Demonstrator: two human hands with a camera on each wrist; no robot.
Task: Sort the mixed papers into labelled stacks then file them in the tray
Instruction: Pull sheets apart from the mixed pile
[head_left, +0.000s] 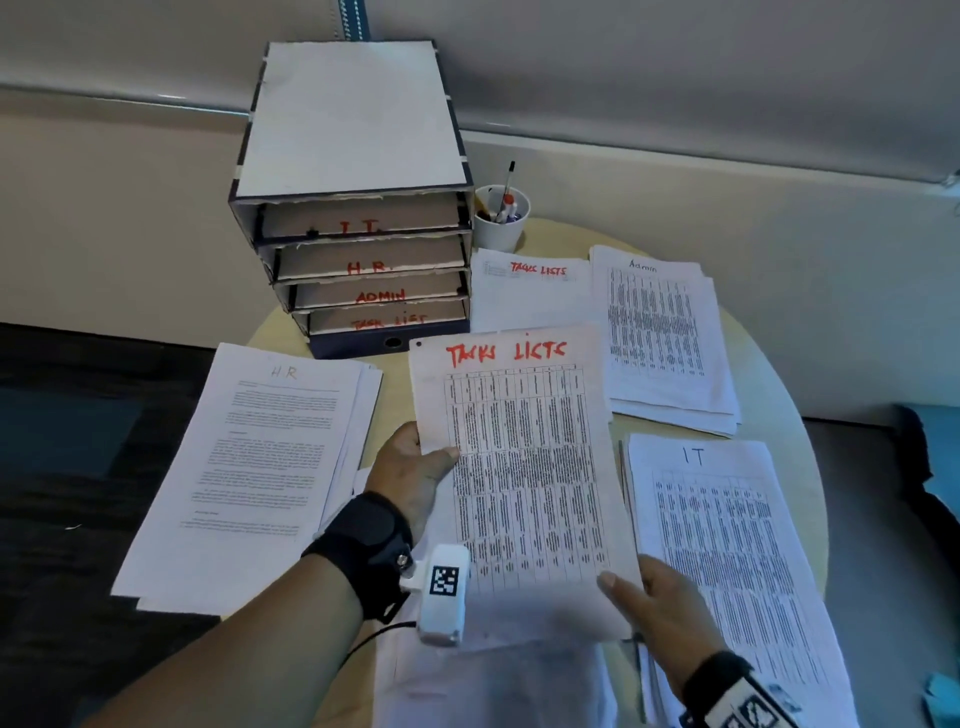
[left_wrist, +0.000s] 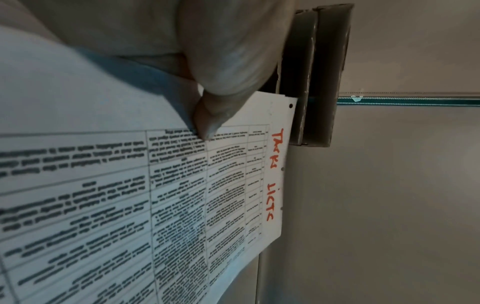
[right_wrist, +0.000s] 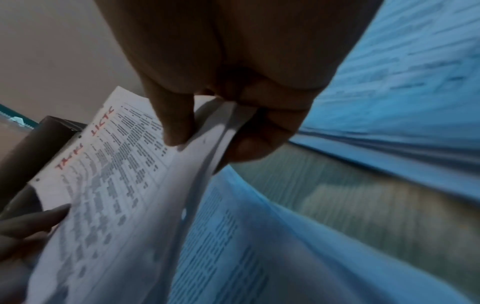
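Paper (head_left: 519, 467) sits mid-frame, pinched by my left hand (head_left: 410, 467) and right hand (head_left: 660, 613); I fear loose sheets fanning apart and snagging the tray (head_left: 358, 249), upper left.

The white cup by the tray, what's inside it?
The cup holds pens standing up, one black one poking highest. Its bottom is hidden by the rim.

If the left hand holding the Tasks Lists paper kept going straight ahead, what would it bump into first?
Probably the filing tray. The left hand points up the table toward its lowest slot, labelled Task List, with the held Tasks Lists paper leading. Depth is hard to judge.
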